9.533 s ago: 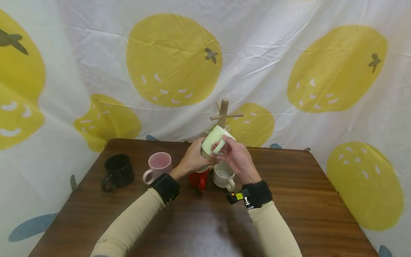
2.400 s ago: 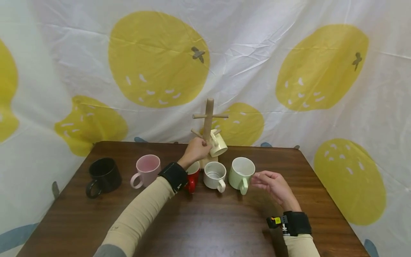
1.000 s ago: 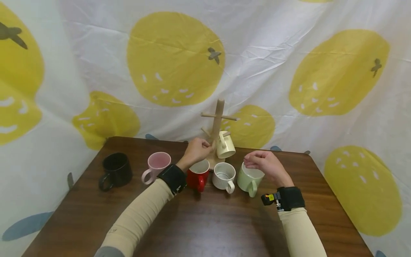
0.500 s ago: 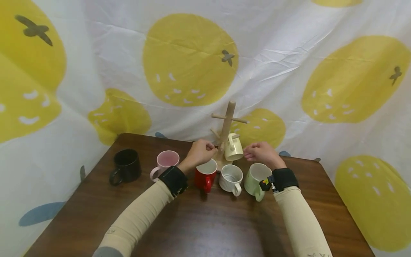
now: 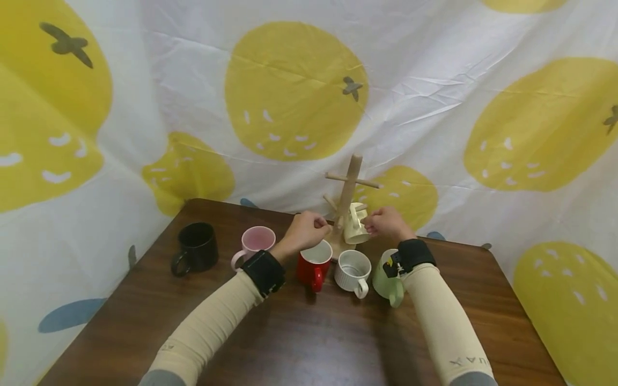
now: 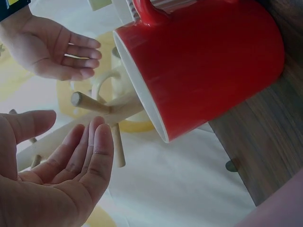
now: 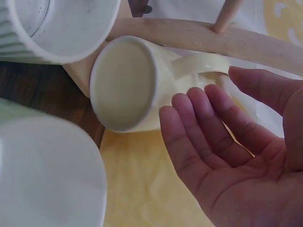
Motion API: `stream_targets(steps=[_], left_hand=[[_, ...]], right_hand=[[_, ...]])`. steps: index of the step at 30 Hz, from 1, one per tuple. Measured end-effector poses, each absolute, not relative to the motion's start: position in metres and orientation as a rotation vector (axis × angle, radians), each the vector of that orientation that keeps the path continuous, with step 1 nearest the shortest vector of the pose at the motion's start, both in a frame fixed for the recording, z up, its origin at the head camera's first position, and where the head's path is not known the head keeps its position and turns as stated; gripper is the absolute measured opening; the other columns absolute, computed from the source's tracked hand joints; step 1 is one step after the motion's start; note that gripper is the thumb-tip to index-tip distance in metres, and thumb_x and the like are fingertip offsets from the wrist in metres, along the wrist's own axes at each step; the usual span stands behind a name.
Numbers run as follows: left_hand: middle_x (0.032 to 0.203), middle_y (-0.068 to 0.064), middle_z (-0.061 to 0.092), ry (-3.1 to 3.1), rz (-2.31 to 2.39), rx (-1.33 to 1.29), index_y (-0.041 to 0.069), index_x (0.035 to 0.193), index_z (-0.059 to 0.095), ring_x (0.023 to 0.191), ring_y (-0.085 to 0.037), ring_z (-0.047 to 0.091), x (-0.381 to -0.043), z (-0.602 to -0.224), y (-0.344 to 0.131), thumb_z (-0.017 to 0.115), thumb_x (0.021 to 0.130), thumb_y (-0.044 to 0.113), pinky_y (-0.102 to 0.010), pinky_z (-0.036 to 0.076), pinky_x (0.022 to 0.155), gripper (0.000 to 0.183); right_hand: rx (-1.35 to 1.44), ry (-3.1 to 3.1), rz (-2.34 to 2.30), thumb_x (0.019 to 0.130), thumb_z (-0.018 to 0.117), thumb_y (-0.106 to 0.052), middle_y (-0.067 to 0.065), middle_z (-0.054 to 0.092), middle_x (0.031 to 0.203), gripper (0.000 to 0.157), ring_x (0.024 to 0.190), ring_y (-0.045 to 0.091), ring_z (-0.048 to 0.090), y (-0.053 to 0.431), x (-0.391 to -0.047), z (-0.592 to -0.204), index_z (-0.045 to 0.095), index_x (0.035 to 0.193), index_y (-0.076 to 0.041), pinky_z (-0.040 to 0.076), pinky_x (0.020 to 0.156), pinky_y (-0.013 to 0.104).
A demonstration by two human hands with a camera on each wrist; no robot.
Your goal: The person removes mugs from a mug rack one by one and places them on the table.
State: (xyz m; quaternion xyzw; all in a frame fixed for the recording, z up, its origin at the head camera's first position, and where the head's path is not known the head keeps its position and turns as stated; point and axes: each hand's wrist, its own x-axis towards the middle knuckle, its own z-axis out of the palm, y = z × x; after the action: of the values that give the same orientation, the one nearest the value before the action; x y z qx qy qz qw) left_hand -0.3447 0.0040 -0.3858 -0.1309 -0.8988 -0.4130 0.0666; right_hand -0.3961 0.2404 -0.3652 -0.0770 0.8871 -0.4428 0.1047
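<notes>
A cream mug (image 5: 356, 229) hangs tilted by its handle on a lower peg of the wooden mug tree (image 5: 348, 187). Beside it is my right hand (image 5: 388, 222); in the right wrist view its relaxed fingers (image 7: 222, 127) lie close to the mug's side and handle, and contact is unclear. My left hand (image 5: 305, 229) hovers left of the tree's post above the red mug (image 5: 311, 268). The left wrist view shows its thumb apart from loosely bent fingers (image 6: 99, 156), with nothing between them.
In front of the tree stand a white ribbed mug (image 5: 348, 276) and a light green mug (image 5: 383, 281), partly behind my right wrist. A pink mug (image 5: 256, 241) and a black mug (image 5: 200, 249) stand left on the wooden table (image 5: 299, 343). A lemon-print cloth (image 5: 193, 80) hangs behind.
Earlier both hands held the light green mug before the tree; it now stands on the table. My right hand has since moved up and left to the cream mug. My left hand stays near the post.
</notes>
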Motion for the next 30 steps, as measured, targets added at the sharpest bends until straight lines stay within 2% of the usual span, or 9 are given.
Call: stream_targets(steps=[8, 12, 14, 17, 19, 23, 26, 28, 30], left_hand=[[0.092, -0.006, 0.073, -2.74, -1.228, -0.415, 0.007, 0.095, 0.076, 0.089, -0.023, 0.066, -0.339, -0.387, 0.005, 0.066, 0.091, 0.022, -0.034, 0.053, 0.079, 0.019], [0.093, -0.006, 0.074, -2.754, -1.235, -0.414, 0.007, 0.096, 0.076, 0.09, -0.023, 0.067, -0.334, -0.388, 0.005, 0.066, 0.091, 0.02, -0.034, 0.053, 0.079, 0.017], [0.094, -0.005, 0.074, -2.756, -1.241, -0.413, 0.008, 0.096, 0.076, 0.091, -0.022, 0.067, -0.333, -0.388, 0.004, 0.066, 0.09, 0.021, -0.034, 0.053, 0.08, 0.018], [0.095, -0.006, 0.074, -2.753, -1.248, -0.408, 0.008, 0.097, 0.076, 0.092, -0.023, 0.067, -0.332, -0.389, 0.004, 0.066, 0.091, 0.022, -0.034, 0.053, 0.081, 0.018], [0.096, -0.006, 0.074, -2.753, -1.255, -0.411, 0.008, 0.098, 0.076, 0.093, -0.023, 0.067, -0.332, -0.39, 0.003, 0.066, 0.091, 0.022, -0.034, 0.053, 0.082, 0.019], [0.097, -0.006, 0.074, -2.761, -1.252, -0.412, 0.007, 0.098, 0.075, 0.094, -0.023, 0.066, -0.331, -0.392, 0.002, 0.065, 0.091, 0.023, -0.034, 0.053, 0.083, 0.019], [0.095, -0.006, 0.073, -2.77, -1.258, -0.402, 0.008, 0.095, 0.076, 0.092, -0.023, 0.066, -0.331, -0.393, 0.001, 0.066, 0.091, 0.023, -0.034, 0.053, 0.082, 0.018], [0.094, -0.005, 0.073, -2.771, -1.256, -0.395, 0.009, 0.094, 0.076, 0.091, -0.022, 0.065, -0.331, -0.394, 0.002, 0.066, 0.091, 0.023, -0.034, 0.053, 0.081, 0.017], [0.094, -0.005, 0.073, -2.766, -1.263, -0.387, 0.009, 0.093, 0.076, 0.09, -0.022, 0.065, -0.332, -0.395, 0.002, 0.066, 0.091, 0.022, -0.035, 0.053, 0.081, 0.016]], right_hand=[[-0.113, 2.67, -1.31, 0.093, 0.061, -0.015, 0.003, 0.057, 0.076, 0.026, 0.075, 0.019, 0.058, 0.227, -0.395, -0.366, 0.065, 0.1, 0.009, 0.056, 0.082, 0.044], [-0.025, 2.731, -1.341, 0.089, 0.068, -0.015, -0.003, 0.048, 0.063, 0.026, 0.064, 0.014, 0.052, 0.218, -0.392, -0.369, 0.067, 0.098, 0.01, 0.055, 0.068, 0.034], [0.027, 2.778, -1.357, 0.088, 0.07, -0.014, -0.007, 0.046, 0.058, 0.025, 0.058, 0.01, 0.049, 0.215, -0.393, -0.37, 0.068, 0.096, 0.009, 0.049, 0.058, 0.026], [0.085, 2.844, -1.357, 0.087, 0.071, -0.013, -0.006, 0.045, 0.056, 0.023, 0.052, 0.01, 0.046, 0.212, -0.394, -0.372, 0.069, 0.092, 0.01, 0.04, 0.052, 0.022], [0.097, 2.9, -1.307, 0.087, 0.07, -0.013, -0.002, 0.05, 0.061, 0.023, 0.054, 0.011, 0.046, 0.21, -0.394, -0.372, 0.069, 0.092, 0.009, 0.038, 0.051, 0.021], [0.095, 2.87, -1.352, 0.09, 0.061, -0.007, 0.01, 0.06, 0.081, 0.023, 0.059, 0.011, 0.062, 0.209, -0.394, -0.373, 0.069, 0.101, 0.012, 0.05, 0.054, 0.02], [0.082, 2.799, -1.436, 0.091, 0.057, -0.002, 0.008, 0.059, 0.079, 0.017, 0.064, 0.017, 0.071, 0.211, -0.394, -0.373, 0.066, 0.091, 0.012, 0.057, 0.057, 0.025], [0.059, 2.806, -1.418, 0.09, 0.058, -0.002, 0.001, 0.051, 0.065, 0.02, 0.06, 0.014, 0.069, 0.212, -0.394, -0.373, 0.06, 0.072, 0.004, 0.057, 0.057, 0.025], [0.031, 2.836, -1.372, 0.09, 0.061, -0.003, -0.005, 0.045, 0.057, 0.027, 0.056, 0.01, 0.065, 0.215, -0.394, -0.372, 0.054, 0.064, -0.004, 0.055, 0.056, 0.025]])
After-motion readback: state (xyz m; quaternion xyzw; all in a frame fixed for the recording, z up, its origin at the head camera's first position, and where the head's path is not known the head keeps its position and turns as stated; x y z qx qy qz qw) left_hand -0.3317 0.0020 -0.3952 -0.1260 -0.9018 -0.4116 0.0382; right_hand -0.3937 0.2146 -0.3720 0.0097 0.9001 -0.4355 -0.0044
